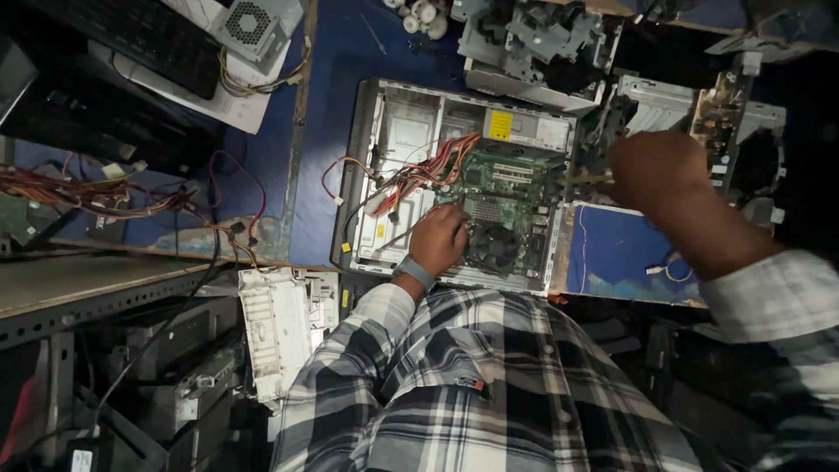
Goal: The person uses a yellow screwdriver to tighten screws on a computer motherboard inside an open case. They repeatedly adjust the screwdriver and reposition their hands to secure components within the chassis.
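An open desktop computer case (pixel 367 175) lies flat on a blue-topped bench. Inside it are a green motherboard (pixel 507 179), a black round cooler fan (pixel 495 245) and a bundle of red, yellow and black wires (pixel 428 170). My left hand (pixel 440 240), with a grey wristband, rests on the motherboard; its curled fingers touch the fan's left edge and the fingertips are hidden. My right hand (pixel 657 170) hovers, blurred, above the case's right side, with its back to the camera. A thin tan bar (pixel 587 178) shows just left of it; whether the hand grips it is unclear.
Stripped grey drive and metal parts (pixel 533 44) crowd the back of the bench. A black keyboard (pixel 149 35) and a power supply (pixel 253 24) sit at top left, loose cables (pixel 131 197) at left, and a white plastic panel (pixel 271 328) below the bench edge.
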`<state>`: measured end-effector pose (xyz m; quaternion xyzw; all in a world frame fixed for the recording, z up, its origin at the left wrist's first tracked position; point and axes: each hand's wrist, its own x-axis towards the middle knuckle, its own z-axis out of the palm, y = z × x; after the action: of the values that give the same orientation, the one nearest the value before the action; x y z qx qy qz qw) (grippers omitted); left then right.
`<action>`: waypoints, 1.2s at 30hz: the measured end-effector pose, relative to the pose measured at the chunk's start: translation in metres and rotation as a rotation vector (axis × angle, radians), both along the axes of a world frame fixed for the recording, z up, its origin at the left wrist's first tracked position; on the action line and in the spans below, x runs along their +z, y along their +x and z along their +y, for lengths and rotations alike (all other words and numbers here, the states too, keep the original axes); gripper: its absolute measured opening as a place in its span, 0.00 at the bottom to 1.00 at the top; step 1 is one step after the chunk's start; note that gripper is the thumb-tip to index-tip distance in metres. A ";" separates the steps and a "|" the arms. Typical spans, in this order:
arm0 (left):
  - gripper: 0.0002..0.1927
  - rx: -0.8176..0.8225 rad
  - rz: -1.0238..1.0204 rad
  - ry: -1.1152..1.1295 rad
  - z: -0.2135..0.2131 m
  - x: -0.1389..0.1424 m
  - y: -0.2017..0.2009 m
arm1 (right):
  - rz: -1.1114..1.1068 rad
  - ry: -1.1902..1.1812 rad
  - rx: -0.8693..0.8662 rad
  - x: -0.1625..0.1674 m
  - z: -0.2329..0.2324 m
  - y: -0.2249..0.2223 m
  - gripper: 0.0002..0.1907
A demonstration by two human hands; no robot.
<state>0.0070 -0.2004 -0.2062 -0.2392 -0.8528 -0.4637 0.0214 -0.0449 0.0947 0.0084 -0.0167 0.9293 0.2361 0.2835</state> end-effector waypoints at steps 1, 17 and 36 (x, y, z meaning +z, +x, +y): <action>0.10 -0.006 0.002 -0.001 0.000 0.000 0.000 | 0.049 -0.032 0.090 0.002 0.002 0.001 0.15; 0.09 0.000 0.001 0.002 0.001 0.003 -0.001 | 0.152 0.017 0.327 0.011 0.000 0.001 0.06; 0.07 -0.009 0.001 0.009 0.000 0.004 0.001 | -0.003 -0.001 0.005 0.007 -0.030 -0.005 0.09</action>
<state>0.0082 -0.2000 -0.2025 -0.2434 -0.8496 -0.4674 0.0208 -0.0499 0.0648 0.0150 -0.0196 0.9289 0.2363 0.2845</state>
